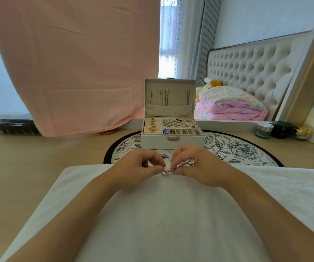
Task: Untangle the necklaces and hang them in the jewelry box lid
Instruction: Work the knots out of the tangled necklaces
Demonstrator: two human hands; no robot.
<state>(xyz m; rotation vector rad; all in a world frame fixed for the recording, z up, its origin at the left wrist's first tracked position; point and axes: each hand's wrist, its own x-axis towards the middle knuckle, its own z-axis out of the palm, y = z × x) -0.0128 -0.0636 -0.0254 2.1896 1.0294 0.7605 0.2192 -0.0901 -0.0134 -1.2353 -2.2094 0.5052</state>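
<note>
Both hands (left (139, 167), right (195, 165)) pinch tangled necklaces (166, 172).

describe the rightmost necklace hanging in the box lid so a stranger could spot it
Find the cream jewellery box standing open on the round black-and-white floral mat. Inside its upright lid, thin chain necklaces hang above a beige fabric pocket, most bunched on the left half. Yours is the lone dark chain near the lid's right edge, with bare lining between it and the others.
</note>
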